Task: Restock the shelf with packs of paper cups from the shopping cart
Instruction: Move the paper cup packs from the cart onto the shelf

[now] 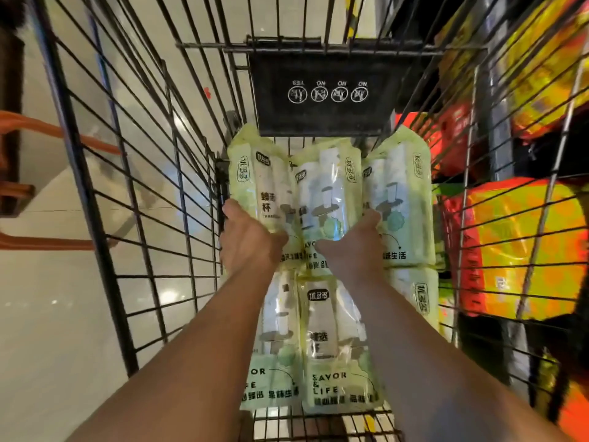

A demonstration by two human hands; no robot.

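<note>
Black wire shopping cart [86,186], loaded with pale green plastic packs of paper cups [338,346] in two rows on its floor. Printed "SAVOR & LIFE" beside Chinese characters.

Far row: far-left pack [251,183], middle pack [325,193], right pack [401,199].

Left grip [251,240]: curled round the far-left pack's outer edge.

Right grip [353,247]: clasping the middle pack, fingers wedged against the right pack.

Black plastic flap [318,116] above: upside-down "YES NO NO NO" over four circled pictograms.

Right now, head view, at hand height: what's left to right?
Orange bars → cart's left wire side → left hand gripping left cup pack → middle cup pack → right hand → right cup pack → orange-yellow shelf packs.
</note>
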